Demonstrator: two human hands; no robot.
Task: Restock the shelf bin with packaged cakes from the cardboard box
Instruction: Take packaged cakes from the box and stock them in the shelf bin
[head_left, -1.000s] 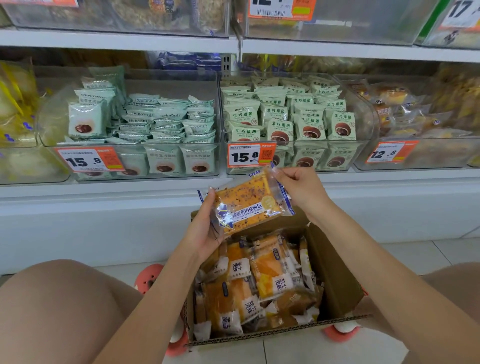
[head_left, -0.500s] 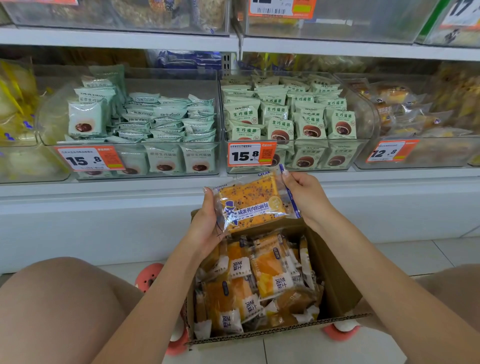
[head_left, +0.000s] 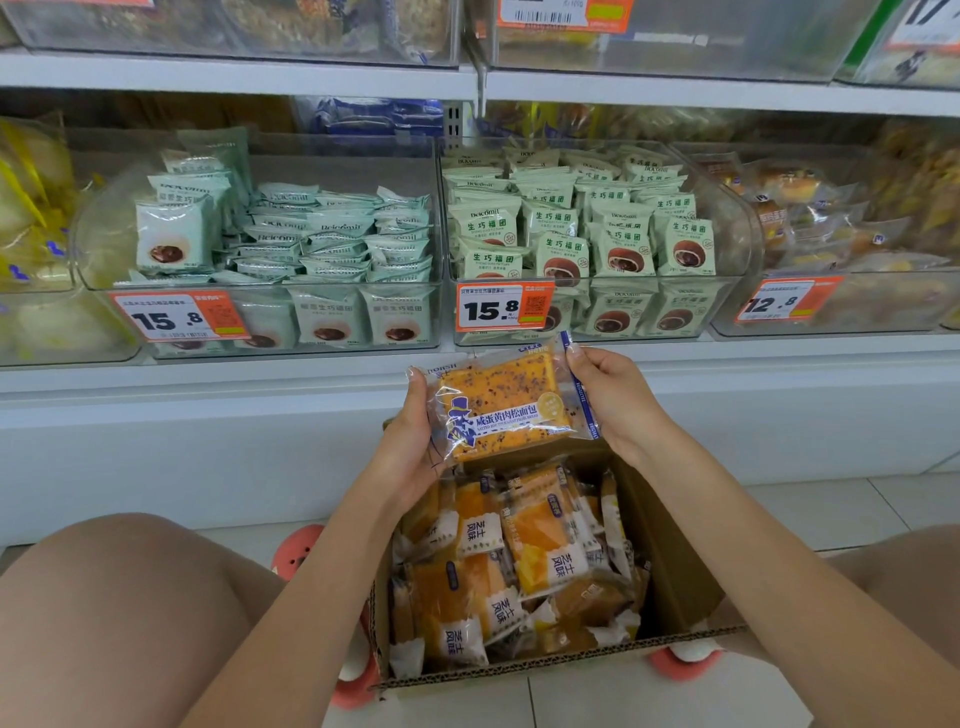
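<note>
Clear slippery film wraps the cake (head_left: 501, 408), held above the box (head_left: 670, 571): left hand (head_left: 410, 441) and right hand (head_left: 610, 395) pinch its 2 side seams. Likely light, soft, crushable; grip seams only.

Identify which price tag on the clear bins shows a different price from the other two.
The rightmost price tag, reading 12.8; the left tag and middle tag both read 15.8.
</note>
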